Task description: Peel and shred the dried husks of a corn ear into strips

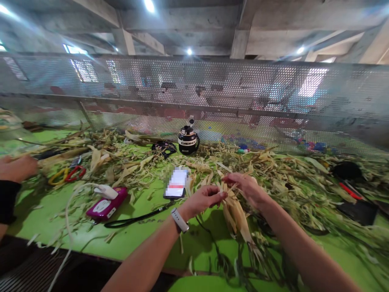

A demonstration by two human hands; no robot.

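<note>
A bundle of dried corn husks (pixel 238 217) hangs down from between my two hands, over the near part of the green table. My left hand (pixel 205 197), with a pale wristband, pinches the top of the bundle between thumb and fingers. Close on its right, my right hand (pixel 244 186) has its fingers bent around the upper husk strips. Its fingertips partly hide behind the husks. Just beyond my left hand lies a phone (pixel 176 183) with a lit screen.
Husk scraps (pixel 291 182) cover much of the green table (pixel 75 235). A black jug (pixel 188 140) stands before the perforated metal screen (pixel 146 77). At left are a purple power adapter (pixel 107 204) with a white cable, scissors (pixel 75 173), and another person's hand (pixel 18 168).
</note>
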